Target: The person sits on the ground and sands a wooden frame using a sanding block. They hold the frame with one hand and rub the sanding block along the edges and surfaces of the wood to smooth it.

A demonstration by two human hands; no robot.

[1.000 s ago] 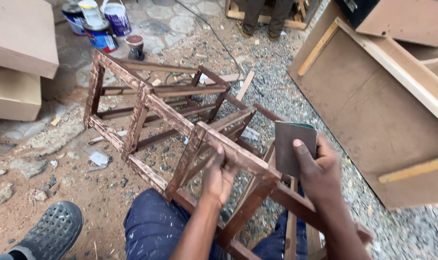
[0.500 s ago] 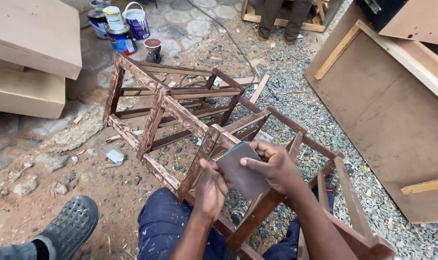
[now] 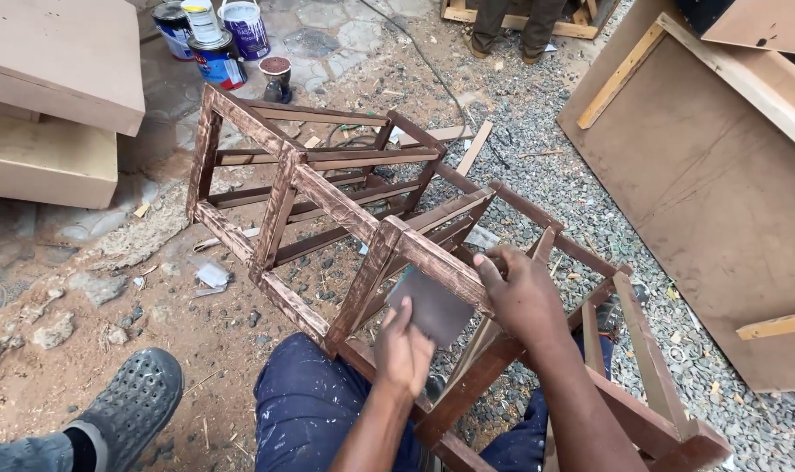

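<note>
A brown-stained wooden frame point(image 3: 328, 197) made of slats lies tilted on the ground and against my knees. A dark sheet of sandpaper point(image 3: 434, 308) sits inside the frame, just under its near rail. My left hand point(image 3: 404, 347) presses on the sheet's lower left edge. My right hand point(image 3: 521, 295) grips the near rail beside the sheet, fingers curled over the wood and touching the sheet's right side.
Several paint cans point(image 3: 212, 35) stand at the top left beside stacked board boxes point(image 3: 52, 96). A large board panel point(image 3: 712, 183) leans at the right on gravel. Another person's legs point(image 3: 511, 26) stand at the top. A grey clog point(image 3: 122, 402) is at the bottom left.
The sandpaper went from my raised right hand down to the frame's near rail. My left hand has taken its lower edge and my right hand now rests on the rail.
</note>
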